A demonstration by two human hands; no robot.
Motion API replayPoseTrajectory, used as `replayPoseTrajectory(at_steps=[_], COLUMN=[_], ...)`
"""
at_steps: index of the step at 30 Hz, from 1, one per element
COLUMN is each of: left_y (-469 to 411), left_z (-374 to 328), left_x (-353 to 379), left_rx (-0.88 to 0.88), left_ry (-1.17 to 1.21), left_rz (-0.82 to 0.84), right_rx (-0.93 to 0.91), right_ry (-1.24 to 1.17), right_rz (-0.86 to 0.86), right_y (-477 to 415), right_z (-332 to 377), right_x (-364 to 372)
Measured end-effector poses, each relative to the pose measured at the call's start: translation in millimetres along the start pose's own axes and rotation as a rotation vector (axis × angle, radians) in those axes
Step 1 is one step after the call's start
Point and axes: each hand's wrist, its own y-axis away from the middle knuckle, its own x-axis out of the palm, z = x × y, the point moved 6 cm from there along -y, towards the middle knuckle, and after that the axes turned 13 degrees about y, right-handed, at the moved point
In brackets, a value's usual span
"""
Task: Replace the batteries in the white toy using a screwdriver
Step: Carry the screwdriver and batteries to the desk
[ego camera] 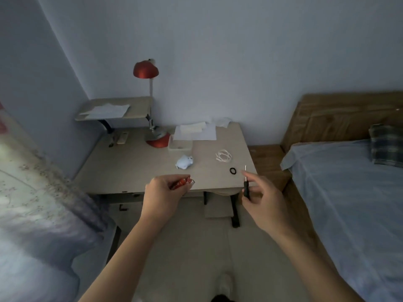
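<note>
Above the near edge of the pale beige wooden counter (130,171), two bare hands are raised, well apart from each other. The left hand (163,190) has its fingers curled round small red batteries (181,183), which stick out past the fingertips; how many there are cannot be told. The right hand (262,198) pinches a slim black-handled screwdriver (246,188) between thumb and fingers. The screwdriver is nearly upright, with its thin metal tip pointing up over the counter's front right corner.

The small white rounded toy (185,161) lies on the counter beyond the left hand, and neither hand touches it. To its right lies a coiled white cable (223,155), and nearer the screwdriver tip a small black elastic ring (233,170). Just behind the toy sits a shallow white rectangular tray (180,146), with loose white sheets of paper (196,131) further back. A red-shaded desk lamp (146,70) stands on a red base to the left of the tray. A raised beige shelf (139,105) at the back left carries more paper. To the right stands a wooden-framed bed with a pale blue sheet (349,203) and a dark checked pillow (386,147).
</note>
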Motion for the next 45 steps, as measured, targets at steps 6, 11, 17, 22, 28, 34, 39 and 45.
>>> replayPoseTrajectory(at_steps=[6,11,17,22,28,34,39,45], left_y=[-79,-181,-290,-344,-387,-414,-432,-458], left_z=[46,69,87,126,186,243,279,307], left_x=[22,57,99,128,163,202,232,245], left_rx=[-0.072,-0.133,-0.194,-0.3,-0.419,-0.504,-0.545,-0.563], left_ry=[-0.002,-0.06,-0.084,-0.059,-0.025,-0.018,-0.099,-0.178], left_rz=[0.038,0.055,0.013,-0.007,-0.04,-0.015,0.019,0.028], right_rx=[0.022,0.056,0.086,0.136,0.277,0.356,0.409,0.46], right_ry=[0.006,-0.045,-0.048,-0.049,-0.053,-0.005,-0.011,0.003], right_rz=[0.025,0.041,0.082,0.126,0.211,0.262,0.293,0.294], right_y=[-80,-172,-267,-309,-323,-320,-323,-329], right_z=[-41,-78,-111,-144,-188,-209,-215,-225], right_x=[51,83,108,132,171,207,226,239])
